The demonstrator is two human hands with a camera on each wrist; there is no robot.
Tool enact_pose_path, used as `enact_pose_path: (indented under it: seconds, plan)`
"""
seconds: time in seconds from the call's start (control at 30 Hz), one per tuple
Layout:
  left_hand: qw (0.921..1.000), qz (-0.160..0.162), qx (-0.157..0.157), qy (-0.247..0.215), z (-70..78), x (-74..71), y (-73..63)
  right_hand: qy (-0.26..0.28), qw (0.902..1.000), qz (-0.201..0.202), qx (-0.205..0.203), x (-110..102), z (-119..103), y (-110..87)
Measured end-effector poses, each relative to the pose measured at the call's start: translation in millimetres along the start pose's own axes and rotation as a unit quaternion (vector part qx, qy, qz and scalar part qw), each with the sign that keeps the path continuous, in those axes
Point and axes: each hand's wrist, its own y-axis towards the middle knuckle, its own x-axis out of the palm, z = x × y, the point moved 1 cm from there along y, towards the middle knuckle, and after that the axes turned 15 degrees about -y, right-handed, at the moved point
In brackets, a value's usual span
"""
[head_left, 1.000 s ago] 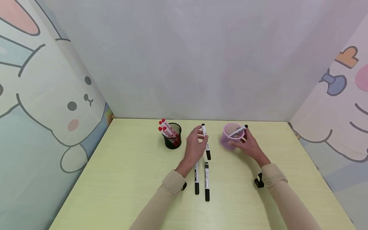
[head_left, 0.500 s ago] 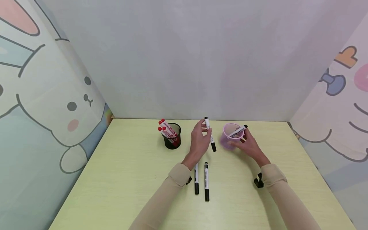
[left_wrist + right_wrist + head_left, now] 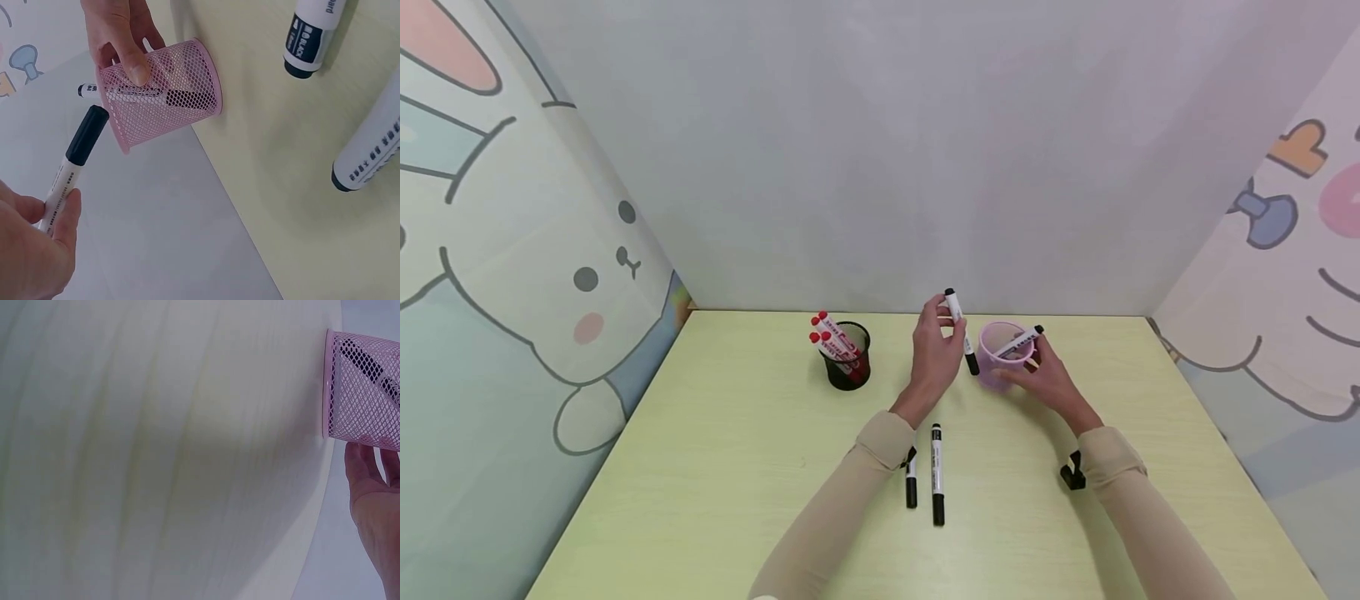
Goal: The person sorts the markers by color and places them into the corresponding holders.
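My left hand (image 3: 936, 354) pinches a black-capped whiteboard marker (image 3: 65, 169) above the table, its cap end slanting down close to the rim of a pink mesh pen cup (image 3: 162, 100). My right hand (image 3: 1048, 379) grips that cup from its right side, thumb on the near wall and fingers behind. The cup stands on the table. One black-and-white marker (image 3: 1021, 341) leans inside it, sticking out past the rim toward the right. In the right wrist view, the right hand's fingers (image 3: 359, 462) lie against the mesh.
Two more black-capped markers lie on the table nearer to me, one marker (image 3: 937, 475) in full and another marker (image 3: 912, 487) partly under my left sleeve. A black mesh cup (image 3: 848, 379) with several red-capped markers (image 3: 837, 340) stands to the left. A pale wall (image 3: 880, 167) rises behind.
My left hand has carried the marker right and away from me, up to the pink cup's rim. My right hand stays on the cup.
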Motion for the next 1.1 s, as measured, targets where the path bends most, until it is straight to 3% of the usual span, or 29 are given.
enact_pose_path:
  seconds: [0.4,0.67,0.87,1.1]
  plan:
    - [0.9974,-0.024,0.041,-0.054,3.6,19.5,13.8,0.005,1.0000,0.004,0.005,0.5,-1.3,-0.9]
    - [0.9928,-0.088,0.058,-0.057,-0.2,34.0,14.2,-0.002,0.9999,-0.008,0.009,0.8,2.0,0.4]
    - [0.9865,-0.151,0.062,-0.003,-2.9,43.9,11.2,-0.001,0.9999,-0.011,0.006,-0.8,-1.8,-0.1]
    - [0.9668,-0.223,0.078,0.096,-13.8,49.7,3.1,-0.008,1.0000,-0.001,-0.005,-0.7,0.5,1.0]
